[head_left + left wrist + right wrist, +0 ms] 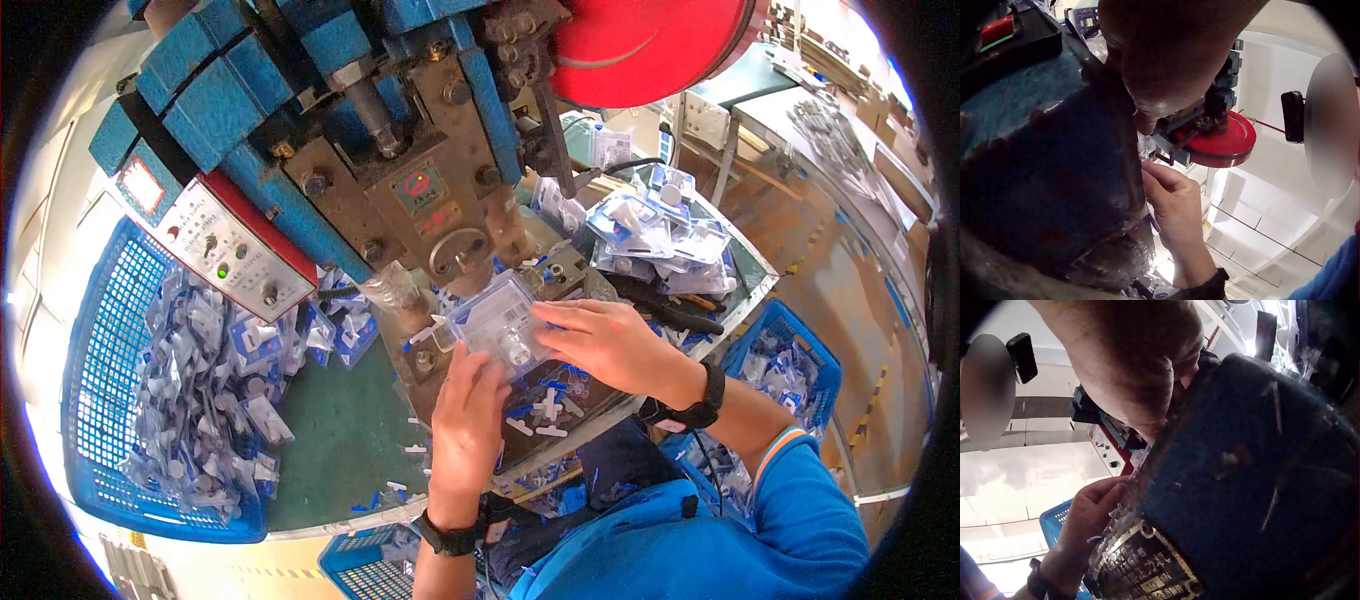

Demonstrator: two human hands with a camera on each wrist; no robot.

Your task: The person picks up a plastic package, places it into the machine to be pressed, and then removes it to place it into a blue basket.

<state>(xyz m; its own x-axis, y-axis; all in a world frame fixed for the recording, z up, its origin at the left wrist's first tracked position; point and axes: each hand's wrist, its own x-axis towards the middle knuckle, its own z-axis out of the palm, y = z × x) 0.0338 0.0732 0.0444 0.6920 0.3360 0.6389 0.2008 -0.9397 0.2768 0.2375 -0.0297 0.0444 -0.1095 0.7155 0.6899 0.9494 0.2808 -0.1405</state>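
In the head view a clear plastic blister package (pixel 492 322) with a printed card and a round white part lies tilted at the base of the press. My left hand (pixel 468 415) holds its lower left edge, fingers fairly straight. From the right, my right hand (pixel 618 345) grips the other edge, its fingertips over the plastic. The left wrist view shows my left hand (pixel 1166 59) large and dark, with my right hand (pixel 1177 200) pinching near the machine's edge. In the right wrist view my left hand (pixel 1090 509) is opposite my right hand (pixel 1125 369); the package is mostly hidden there.
A blue press (pixel 420 200) with a control box (pixel 228 245) stands over the work. Filled blue baskets (pixel 100 340) stand left and right. More packages (pixel 650 235) are piled at the right; small white and blue pieces (pixel 548 403) are scattered near my hands.
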